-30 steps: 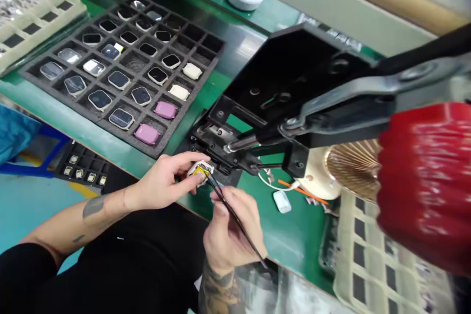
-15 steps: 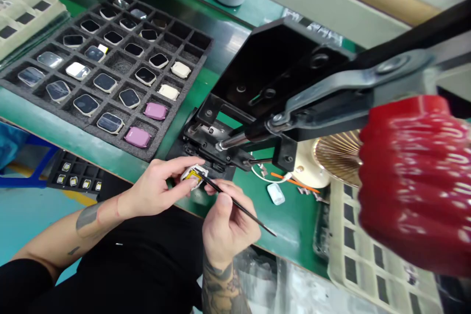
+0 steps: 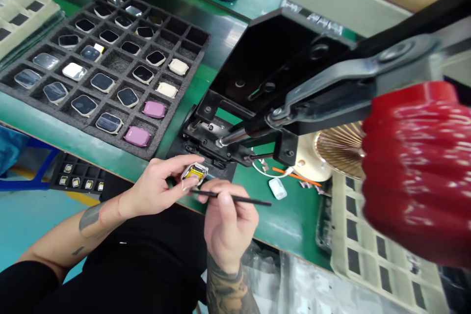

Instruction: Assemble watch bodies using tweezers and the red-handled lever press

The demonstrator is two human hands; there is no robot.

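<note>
Between the thumb and fingers of my left hand [image 3: 162, 181] is a small open smartwatch case [image 3: 196, 171], pale at the rim with yellow inside. My right hand [image 3: 230, 216] is closed around a thin black stick-like tool [image 3: 239, 198], perhaps tweezers or a pry tool. Its tip lies at the near edge of the watch case, close to my left thumb; whether it touches is hard to tell. Both hands are at the bench's front edge, just before the base of a black press [image 3: 206, 147].
A dark foam tray [image 3: 121, 64] holds watch faces and several cases, two of them purple. The press's red handle [image 3: 415, 176] looms at right. Beyond lie a gold fan [image 3: 340, 149], a small clear box [image 3: 277, 188] and a pale tray [image 3: 362, 235]. Another black tray [image 3: 77, 174] sits lower left.
The black tool has swung from a steep slant to nearly level, and its tip has moved from inside the watch case to the near edge. The case has tilted, showing more of its yellow inside.
</note>
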